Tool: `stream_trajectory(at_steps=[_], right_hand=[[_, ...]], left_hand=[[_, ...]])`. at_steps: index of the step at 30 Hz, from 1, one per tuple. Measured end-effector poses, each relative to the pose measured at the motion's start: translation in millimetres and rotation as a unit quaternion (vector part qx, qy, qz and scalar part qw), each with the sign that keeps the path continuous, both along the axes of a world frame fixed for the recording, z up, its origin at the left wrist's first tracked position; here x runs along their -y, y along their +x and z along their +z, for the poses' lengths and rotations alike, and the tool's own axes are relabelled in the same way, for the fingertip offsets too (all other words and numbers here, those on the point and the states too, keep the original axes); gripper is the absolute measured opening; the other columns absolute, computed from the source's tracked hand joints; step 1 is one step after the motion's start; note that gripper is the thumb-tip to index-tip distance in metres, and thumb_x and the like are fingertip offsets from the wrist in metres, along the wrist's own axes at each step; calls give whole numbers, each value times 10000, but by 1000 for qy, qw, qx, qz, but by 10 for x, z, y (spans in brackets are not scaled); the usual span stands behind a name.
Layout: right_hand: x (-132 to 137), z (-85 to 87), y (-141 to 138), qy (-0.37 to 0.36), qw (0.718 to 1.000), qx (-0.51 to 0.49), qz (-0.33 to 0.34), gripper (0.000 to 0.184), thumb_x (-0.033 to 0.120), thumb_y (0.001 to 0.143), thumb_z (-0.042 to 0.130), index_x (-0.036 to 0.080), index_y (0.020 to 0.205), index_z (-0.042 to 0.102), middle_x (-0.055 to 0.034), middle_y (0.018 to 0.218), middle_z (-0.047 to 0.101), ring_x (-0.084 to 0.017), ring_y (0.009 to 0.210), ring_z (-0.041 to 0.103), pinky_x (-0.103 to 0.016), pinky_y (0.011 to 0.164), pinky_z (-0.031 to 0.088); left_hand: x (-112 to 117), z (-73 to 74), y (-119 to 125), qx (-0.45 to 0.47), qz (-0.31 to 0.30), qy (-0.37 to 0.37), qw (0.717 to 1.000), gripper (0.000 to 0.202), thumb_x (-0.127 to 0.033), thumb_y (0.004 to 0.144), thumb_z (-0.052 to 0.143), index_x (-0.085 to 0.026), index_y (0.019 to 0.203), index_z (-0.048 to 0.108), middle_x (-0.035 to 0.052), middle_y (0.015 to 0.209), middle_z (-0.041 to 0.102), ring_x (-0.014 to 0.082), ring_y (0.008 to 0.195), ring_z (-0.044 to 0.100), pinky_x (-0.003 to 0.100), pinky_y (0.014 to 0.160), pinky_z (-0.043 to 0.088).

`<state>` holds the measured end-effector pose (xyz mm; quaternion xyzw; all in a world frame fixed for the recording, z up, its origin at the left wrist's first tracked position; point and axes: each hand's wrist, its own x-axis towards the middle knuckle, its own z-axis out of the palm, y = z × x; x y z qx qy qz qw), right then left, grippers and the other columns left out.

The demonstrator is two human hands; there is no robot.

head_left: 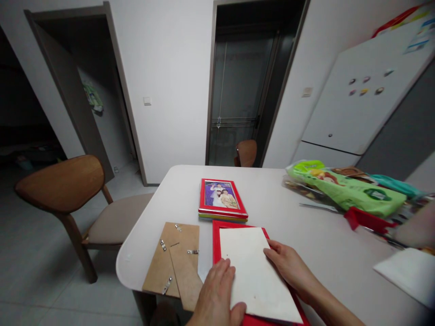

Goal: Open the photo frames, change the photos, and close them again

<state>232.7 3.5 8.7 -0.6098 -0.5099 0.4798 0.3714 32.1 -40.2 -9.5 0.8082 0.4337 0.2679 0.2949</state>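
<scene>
A red photo frame lies face down on the table in front of me, with a white sheet over its back. My left hand rests on the sheet's left edge, its fingers stretched out. At the right edge, my right hand pinches the sheet between thumb and fingers; its fingertips are partly hidden. Left of the frame is a brown backing board with metal clips, and a brown stand flap lies across it. Beyond them, a red-framed photo tops a small stack of frames.
On the table's right side lie a green plastic package, a red item, and a folded white paper. A wooden chair stands to the left, and another chair back shows behind the table.
</scene>
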Motion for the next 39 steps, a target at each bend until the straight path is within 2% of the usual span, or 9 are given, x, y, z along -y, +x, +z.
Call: stream_trajectory(at_steps=[5, 9, 13, 16, 22, 25, 28, 35, 39], right_hand=[[-19, 25, -13, 66, 976, 208, -14, 390, 271, 730, 324, 120, 1033, 518, -79, 819, 660, -192, 706, 607, -262, 605, 437], [10, 10, -70, 97, 879, 467, -18, 334, 323, 758, 334, 140, 936, 549, -120, 855, 615, -231, 763, 576, -307, 636, 395], [20, -48, -74, 104, 821, 561, -27, 312, 347, 758, 350, 155, 918, 538, -113, 849, 562, -238, 744, 554, -309, 562, 379], [27, -11, -125, 139, 834, 534, -24, 348, 352, 762, 362, 146, 992, 520, -119, 883, 548, -238, 802, 532, -325, 621, 392], [236, 166, -946, 213, 900, 352, 141, 379, 337, 749, 424, 173, 1079, 512, -101, 995, 540, -216, 925, 469, -332, 819, 340], [312, 120, -1451, 224, 893, 345, 185, 469, 391, 610, 574, 209, 1041, 525, -86, 966, 532, -249, 897, 449, -384, 800, 332], [312, 65, -1647, 218, 904, 317, 185, 538, 283, 540, 609, 210, 1062, 501, -88, 988, 489, -245, 914, 429, -375, 793, 344], [506, 210, -868, 216, 926, 265, 159, 570, 155, 540, 489, 195, 1109, 481, -78, 1050, 456, -204, 1005, 411, -328, 883, 334], [665, 178, -307, 154, 925, 325, 125, 504, 204, 581, 467, 174, 1082, 516, -97, 1091, 472, -222, 1040, 418, -354, 908, 326]], left_hand=[[-14, 39, 27, -97, -48, 0, 994, 661, -276, 624, 584, -44, 1205, 370, 194, 1302, 282, 302, 1208, 233, 491, 978, 214], [4, 72, 95, -130, -31, -2, 991, 639, -381, 655, 574, -89, 1195, 398, 156, 1305, 299, 289, 1208, 236, 473, 991, 192], [26, 174, -15, -151, -61, -4, 987, 660, -372, 671, 558, -94, 1230, 344, 142, 1321, 268, 256, 1222, 213, 436, 998, 195], [29, 268, -373, -187, -49, -12, 981, 753, -351, 621, 604, -117, 1260, 283, 130, 1346, 202, 250, 1236, 165, 439, 998, 184], [-33, 160, -1213, -300, 167, -25, 939, 782, -147, 527, 611, -138, 1249, 312, 121, 1351, 202, 264, 1235, 165, 428, 1004, 174], [-76, 38, -1358, -297, 189, 5, 936, 722, -79, 533, 554, -133, 1225, 357, 99, 1335, 269, 220, 1223, 227, 349, 1005, 221], [-91, -46, -1371, -276, 189, 35, 942, 659, -88, 547, 576, -119, 1185, 415, 129, 1292, 350, 235, 1188, 310, 355, 985, 273], [3, -49, -904, -165, 54, 183, 968, 614, -292, 601, 668, -117, 1146, 446, 198, 1229, 416, 287, 1137, 377, 412, 904, 377], [17, 82, -364, -141, -33, 156, 977, 619, -297, 565, 700, -117, 1108, 466, 210, 1220, 422, 304, 1134, 373, 434, 901, 370]])
